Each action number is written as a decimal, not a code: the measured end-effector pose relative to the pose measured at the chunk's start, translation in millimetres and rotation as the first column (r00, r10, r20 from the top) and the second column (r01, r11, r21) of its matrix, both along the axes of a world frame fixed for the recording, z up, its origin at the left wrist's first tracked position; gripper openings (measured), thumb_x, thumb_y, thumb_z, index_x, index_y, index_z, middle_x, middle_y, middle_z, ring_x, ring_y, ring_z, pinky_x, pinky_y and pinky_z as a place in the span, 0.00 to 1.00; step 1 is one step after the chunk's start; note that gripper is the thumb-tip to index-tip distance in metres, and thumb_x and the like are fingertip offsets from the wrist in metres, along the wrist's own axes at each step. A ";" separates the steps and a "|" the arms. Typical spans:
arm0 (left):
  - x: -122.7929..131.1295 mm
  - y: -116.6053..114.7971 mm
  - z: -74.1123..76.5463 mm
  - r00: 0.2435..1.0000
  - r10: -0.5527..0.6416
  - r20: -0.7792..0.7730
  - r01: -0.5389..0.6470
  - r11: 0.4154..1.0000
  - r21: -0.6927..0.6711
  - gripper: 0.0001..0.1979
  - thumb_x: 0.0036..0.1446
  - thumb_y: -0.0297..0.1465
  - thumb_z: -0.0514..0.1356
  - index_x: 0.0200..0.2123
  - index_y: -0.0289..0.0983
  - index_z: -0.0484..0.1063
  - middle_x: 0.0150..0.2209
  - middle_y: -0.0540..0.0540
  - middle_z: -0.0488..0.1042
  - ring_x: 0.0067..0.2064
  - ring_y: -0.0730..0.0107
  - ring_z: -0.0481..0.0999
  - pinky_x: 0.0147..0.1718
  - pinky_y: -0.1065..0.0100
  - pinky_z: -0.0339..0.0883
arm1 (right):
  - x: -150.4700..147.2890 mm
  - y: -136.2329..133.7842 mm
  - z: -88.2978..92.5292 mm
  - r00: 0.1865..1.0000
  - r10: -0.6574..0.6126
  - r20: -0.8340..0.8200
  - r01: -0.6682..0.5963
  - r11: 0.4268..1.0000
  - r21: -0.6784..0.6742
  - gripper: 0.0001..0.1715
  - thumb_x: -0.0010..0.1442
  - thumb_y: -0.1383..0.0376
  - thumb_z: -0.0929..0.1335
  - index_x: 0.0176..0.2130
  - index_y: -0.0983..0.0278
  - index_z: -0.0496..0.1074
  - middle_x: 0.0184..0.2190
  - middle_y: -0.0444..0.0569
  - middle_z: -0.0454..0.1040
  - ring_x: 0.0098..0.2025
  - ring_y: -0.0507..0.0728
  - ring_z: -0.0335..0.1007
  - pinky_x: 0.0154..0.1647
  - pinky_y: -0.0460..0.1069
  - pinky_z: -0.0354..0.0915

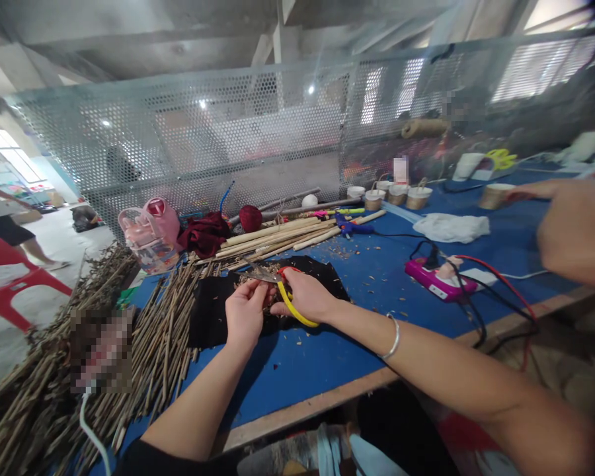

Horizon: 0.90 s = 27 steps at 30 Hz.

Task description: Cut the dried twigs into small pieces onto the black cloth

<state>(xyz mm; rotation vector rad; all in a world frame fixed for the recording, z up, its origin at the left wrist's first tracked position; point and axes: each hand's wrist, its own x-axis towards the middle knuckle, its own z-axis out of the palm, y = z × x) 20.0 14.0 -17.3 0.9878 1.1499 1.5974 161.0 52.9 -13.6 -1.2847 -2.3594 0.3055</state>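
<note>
Now R hand grips scissors, L hand pinched, on what unclear; pink stuff inside clear bag, far L.

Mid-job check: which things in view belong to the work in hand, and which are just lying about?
Apparently in use:
yellow-and-red-handled metal scissors, in the right hand's grip
black cloth with pale chips, beneath both hands

Probably just lying about:
round dark-red ball
blue glue gun
purple plastic power strip
crumpled white cloth
</note>
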 end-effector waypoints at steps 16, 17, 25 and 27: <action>-1.3 1.0 -0.4 0.997 0.045 -0.063 -0.047 0.999 -0.021 0.11 0.43 0.36 0.63 0.27 0.32 0.72 0.25 0.46 0.75 0.26 0.72 0.73 0.28 0.71 0.68 | 1.1 -2.8 6.5 0.987 -0.078 0.142 0.080 0.997 -0.008 0.34 0.46 0.38 0.63 0.37 0.63 0.62 0.30 0.50 0.73 0.32 0.58 0.70 0.27 0.47 0.54; -1.5 1.2 -0.3 0.997 0.047 -0.059 -0.048 0.999 -0.025 0.12 0.43 0.36 0.63 0.27 0.32 0.72 0.25 0.46 0.75 0.26 0.72 0.74 0.29 0.70 0.68 | 0.9 -2.5 5.8 0.986 -0.087 0.144 0.089 0.996 -0.007 0.34 0.46 0.37 0.62 0.36 0.63 0.62 0.30 0.50 0.73 0.31 0.58 0.71 0.27 0.47 0.53; -1.9 3.1 3.1 0.998 0.062 0.031 -0.060 0.997 -0.046 0.12 0.41 0.35 0.64 0.29 0.33 0.72 0.26 0.47 0.75 0.27 0.72 0.74 0.30 0.70 0.68 | -1.1 2.4 -1.3 0.985 -0.112 0.134 0.110 0.994 0.021 0.31 0.49 0.38 0.60 0.34 0.62 0.64 0.29 0.48 0.73 0.31 0.58 0.71 0.26 0.46 0.53; -2.6 3.9 2.1 0.997 0.063 0.037 -0.062 0.997 -0.040 0.11 0.42 0.35 0.64 0.28 0.33 0.72 0.25 0.47 0.75 0.27 0.73 0.74 0.31 0.70 0.68 | -0.2 2.1 -1.1 0.987 -0.101 0.124 0.097 0.995 0.035 0.32 0.47 0.38 0.62 0.37 0.62 0.63 0.31 0.48 0.73 0.32 0.58 0.71 0.27 0.46 0.54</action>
